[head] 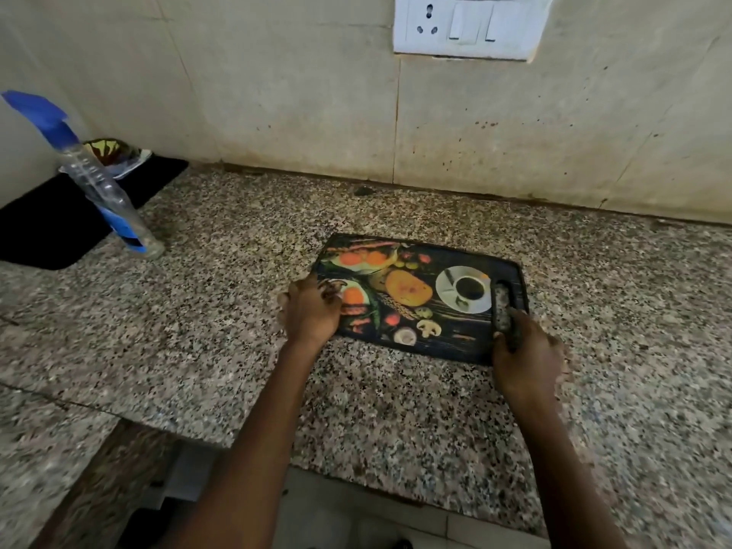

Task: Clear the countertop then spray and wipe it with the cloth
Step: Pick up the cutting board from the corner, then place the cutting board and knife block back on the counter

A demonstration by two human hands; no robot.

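The board (420, 295), a flat printed cutting board, lies on the speckled counter (237, 311) in front of the person, near the front edge and well clear of the wall. The left hand (311, 311) curls over its left edge, fingers on top of the print; the right hand (527, 350) grips the near right corner beside the handle slot (502, 307), thumb by the slot. Both hands hold the board, which appears to rest flat. It looks thin, stiff and light, likely plastic with a glossy, somewhat slippery face, so the edges and the slot are the surest holds; a two-sided lift should carry it off easily. To the left stands a clear spray bottle (103, 184) with a blue head, beside a black mat (47, 227) bearing a small patterned bowl (105, 150). No cloth shows. A socket plate (471, 25) sits on the stained wall above.
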